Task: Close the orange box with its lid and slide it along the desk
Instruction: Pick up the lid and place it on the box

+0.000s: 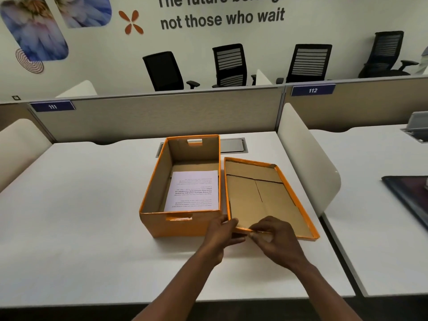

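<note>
White desk [92, 205], open orange box [162, 225] at centre holding a printed sheet [193, 191], upturned lid [261, 200] touching it at 3 o'clock, grey cable hatch [232, 145] behind at 12 o'clock.

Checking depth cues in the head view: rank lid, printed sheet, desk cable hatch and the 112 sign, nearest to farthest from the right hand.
From the right hand:
1. lid, gripped at its near rim.
2. printed sheet, inside the orange box, to the left.
3. cable hatch, behind the box.
4. 112 sign, on the partition.
</note>
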{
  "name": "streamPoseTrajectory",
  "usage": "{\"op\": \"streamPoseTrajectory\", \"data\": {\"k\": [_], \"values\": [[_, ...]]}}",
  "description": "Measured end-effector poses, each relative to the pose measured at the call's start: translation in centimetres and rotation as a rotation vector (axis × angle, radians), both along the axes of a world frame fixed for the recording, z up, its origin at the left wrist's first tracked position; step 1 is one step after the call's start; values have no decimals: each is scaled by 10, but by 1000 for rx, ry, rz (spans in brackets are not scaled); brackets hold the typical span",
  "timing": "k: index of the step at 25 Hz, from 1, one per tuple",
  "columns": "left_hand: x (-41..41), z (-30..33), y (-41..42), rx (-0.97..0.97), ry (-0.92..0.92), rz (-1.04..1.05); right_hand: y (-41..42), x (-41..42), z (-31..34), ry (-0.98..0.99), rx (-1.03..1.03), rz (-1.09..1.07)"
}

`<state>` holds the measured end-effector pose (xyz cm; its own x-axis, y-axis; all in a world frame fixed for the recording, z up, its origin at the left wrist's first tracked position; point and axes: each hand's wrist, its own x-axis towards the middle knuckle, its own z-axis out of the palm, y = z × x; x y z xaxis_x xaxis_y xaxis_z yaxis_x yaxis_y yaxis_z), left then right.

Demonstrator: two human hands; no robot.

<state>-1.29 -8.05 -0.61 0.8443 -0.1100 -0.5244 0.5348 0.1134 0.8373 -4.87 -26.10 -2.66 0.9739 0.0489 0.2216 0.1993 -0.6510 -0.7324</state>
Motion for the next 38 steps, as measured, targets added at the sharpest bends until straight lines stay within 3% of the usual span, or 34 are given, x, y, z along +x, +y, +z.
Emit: {"op": "streamPoseTrajectory", "data": {"k": [3, 7, 11, 14, 17, 22, 26, 28, 33, 38], "values": [[-8, -1, 2, 90, -148, 15, -3, 15, 31, 68, 201, -92], [-20, 12, -3, 171, -319, 51, 23, 59, 74, 126, 136, -257], [-34, 34, -4, 271, -572, 41, 58, 88, 107, -6, 124, -350], [-36, 53, 6, 350, -648, 7, 71, 90, 120, -83, 171, -354], [-32, 71, 32, 347, -678, -89, 82, 77, 141, -158, 253, -368], [2, 87, 98, 75, -523, 13, 86, 21, 215, -179, 377, -175], [25, 93, 124, -13, -360, -153, 103, -28, 276, -251, 412, 6], [32, 94, 126, -111, -373, -214, 114, -36, 291, -248, 453, 44], [49, 98, 166, -196, -484, -3, 116, -10, 277, -217, 637, -71], [78, 102, 224, -112, -571, 59, 114, 58, 204, -143, 732, -229]]}}
